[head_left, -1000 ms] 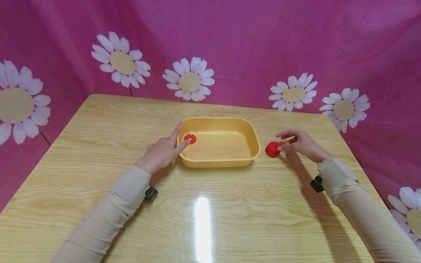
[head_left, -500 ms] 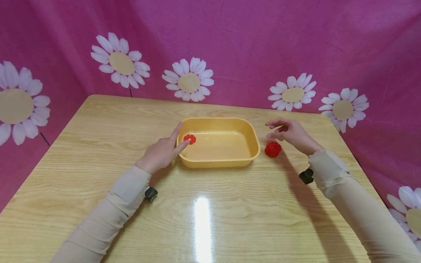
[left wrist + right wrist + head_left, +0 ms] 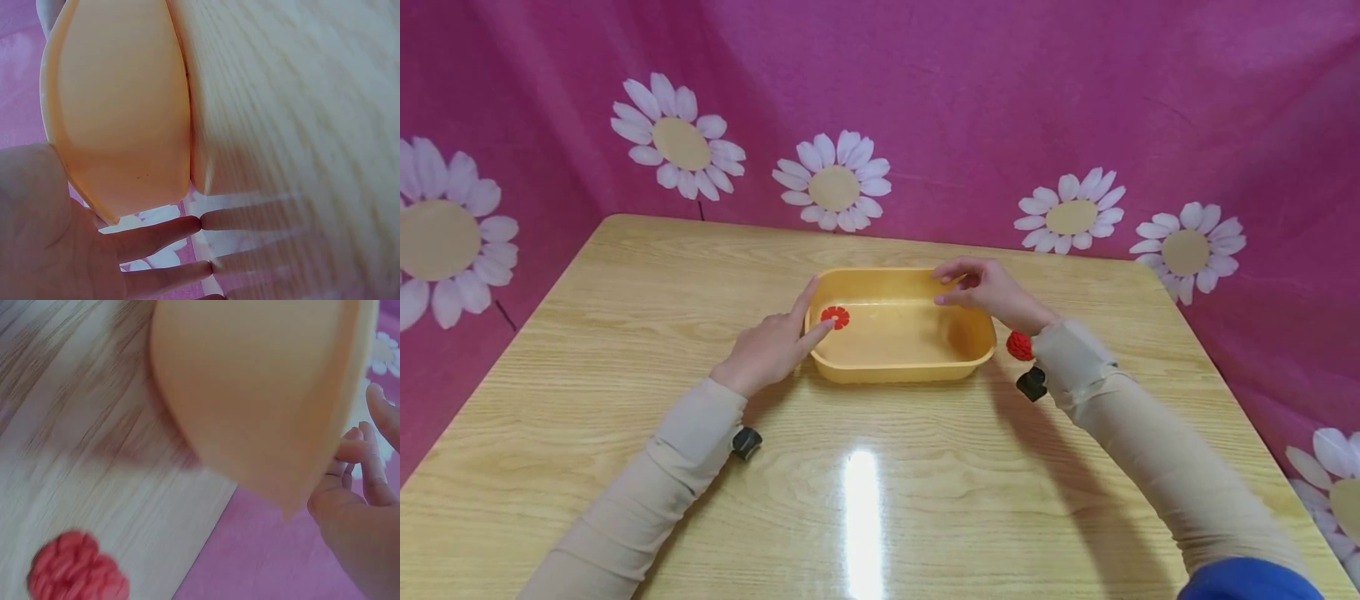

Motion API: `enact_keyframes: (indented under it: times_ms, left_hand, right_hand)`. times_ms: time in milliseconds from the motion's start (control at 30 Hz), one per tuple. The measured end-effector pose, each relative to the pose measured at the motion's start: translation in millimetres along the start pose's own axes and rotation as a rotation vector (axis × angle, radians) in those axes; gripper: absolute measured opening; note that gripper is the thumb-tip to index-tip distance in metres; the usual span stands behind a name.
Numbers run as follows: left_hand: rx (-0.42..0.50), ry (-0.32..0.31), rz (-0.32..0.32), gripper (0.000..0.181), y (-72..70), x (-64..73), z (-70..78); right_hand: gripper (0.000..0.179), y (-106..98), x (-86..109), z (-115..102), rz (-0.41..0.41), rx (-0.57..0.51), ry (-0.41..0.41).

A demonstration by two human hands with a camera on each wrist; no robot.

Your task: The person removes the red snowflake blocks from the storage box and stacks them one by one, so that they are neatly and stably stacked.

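A yellow plastic basin (image 3: pixel 898 367) stands on the table. Inside, at its left end, lies a flat red disc (image 3: pixel 829 313) with a notched rim, its edge partly covered by a thumb. That thumb belongs to my left hand (image 3: pixel 765 350), which rests over the basin's left rim; its straight fingers reach down outside to the table in the left wrist view. My right hand (image 3: pixel 988 292) is over the basin's right end, fingers loosely bent and nothing between them. Beside the basin on the right sits a red textured ball (image 3: pixel 78 572), partly hidden by my right sleeve in the head view.
The wooden table (image 3: pixel 775 500) carries a bright light reflection near the front. A pink cloth (image 3: pixel 940 117) with white daisies hangs behind and at both sides. A black wrist strap piece (image 3: pixel 1032 383) juts from below my right sleeve.
My right hand has come away from the red ball and moved left, over the basin's right end. The ball stays on the table. My left hand and the disc have not moved.
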State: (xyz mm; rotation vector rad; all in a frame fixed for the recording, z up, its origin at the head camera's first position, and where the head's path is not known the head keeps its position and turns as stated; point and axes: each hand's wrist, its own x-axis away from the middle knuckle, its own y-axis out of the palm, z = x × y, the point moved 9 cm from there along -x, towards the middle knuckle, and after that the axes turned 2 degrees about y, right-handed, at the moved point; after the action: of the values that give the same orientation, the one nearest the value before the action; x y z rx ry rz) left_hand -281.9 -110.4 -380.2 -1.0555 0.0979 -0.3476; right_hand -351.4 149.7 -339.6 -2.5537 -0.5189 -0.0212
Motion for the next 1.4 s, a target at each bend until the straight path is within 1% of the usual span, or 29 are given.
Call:
enact_keyframes:
  times_ms: [133, 267, 367, 467, 600, 667, 733, 867, 967, 1100, 1233, 1300, 1400]
  left_hand:
    - [-0.003, 0.002, 0.003, 0.08, -0.3, -0.3, 0.4]
    - [-0.006, -0.002, 0.004, 0.079, -0.6, -0.4, 0.2]
    - [-0.005, -0.011, 0.0, 0.078, -0.1, -1.1, -0.8]
    - [-0.002, -0.02, -0.008, 0.078, 1.0, -1.5, -1.6]
    - [-0.008, -0.016, -0.012, 0.078, 1.4, -1.1, -0.4]
    - [-0.015, -0.01, -0.008, 0.078, 1.0, -0.9, 0.6]
    - [-0.012, -0.009, -0.009, 0.077, 1.2, -0.7, 1.4]
    - [0.0, -0.003, -0.007, 0.077, 1.6, -0.7, 2.6]
    - [0.002, -0.002, 0.0, 0.077, 1.0, -0.7, 1.7]
    - [-0.003, -0.004, 0.003, 0.078, 0.0, -0.7, 0.6]
    - [-0.008, -0.006, 0.001, 0.077, 0.1, -0.8, 2.0]
    - [-0.008, -0.007, 0.001, 0.077, 0.4, -0.9, 2.4]
    - [0.002, -0.006, 0.001, 0.077, 0.6, -1.8, 2.6]
  right_hand:
    - [0.042, 16.3, -6.6, -10.1, -0.026, 0.013, -0.021]
    - [0.04, 34.5, -16.7, -16.4, -0.059, -0.014, -0.044]
    - [0.039, 52.3, -25.4, -19.3, -0.098, -0.034, -0.056]
    - [0.039, 73.5, -32.3, -20.9, -0.148, -0.035, -0.039]
    - [0.037, 101.4, -39.4, -21.3, -0.214, 0.007, 0.009]
    - [0.037, 113.2, -43.1, -21.8, -0.235, 0.028, 0.02]
    - [0.038, 122.3, -46.2, -22.2, -0.237, 0.048, 0.026]
    - [0.042, 132.0, -51.2, -21.4, -0.194, 0.129, 0.026]
    - [0.042, 135.5, -55.3, -22.7, -0.156, 0.224, -0.005]
    - [0.036, 139.2, -56.7, -26.2, -0.13, 0.306, -0.038]
    - [0.03, 140.2, -55.3, -24.7, -0.127, 0.304, -0.012]
    - [0.03, 140.5, -54.2, -24.6, -0.132, 0.278, -0.004]
    - [0.03, 140.8, -53.1, -27.0, -0.145, 0.218, -0.021]
